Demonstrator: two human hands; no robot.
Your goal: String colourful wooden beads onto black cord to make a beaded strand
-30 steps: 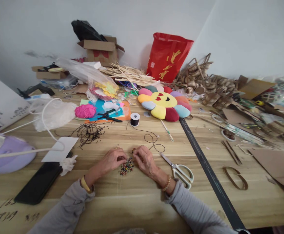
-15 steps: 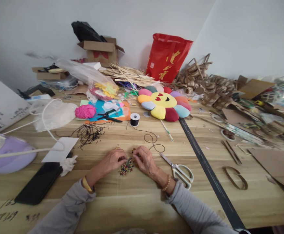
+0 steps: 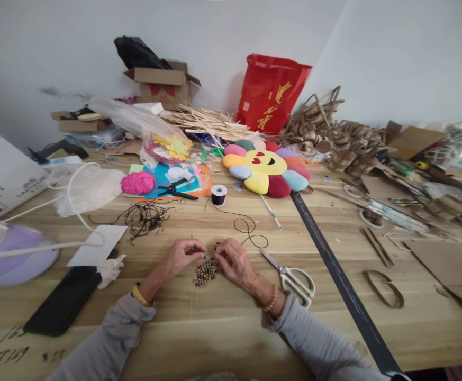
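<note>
Hands (image 3: 209,258) above colourful beads (image 3: 206,272), scissors (image 3: 288,277) beside right wrist, wooden table (image 3: 199,338)

Worktable and wall corner, interior view.
Plain off-white walls: rear wall (image 3: 215,32) at 12 o'clock, adjoining wall (image 3: 409,58) at 2 o'clock; slanting corner seam (image 3: 331,34) at 1 o'clock. Dark smudge (image 3: 52,91) at 10 o'clock. Wood-grain tabletop (image 3: 223,344): handwritten numerals (image 3: 5,353) at 8 o'clock, front edge at 4 o'clock. Illumination: soft, diffuse; pale sheen at 6 o'clock.

Left hand (image 3: 183,255) less curled, apparently.
</note>
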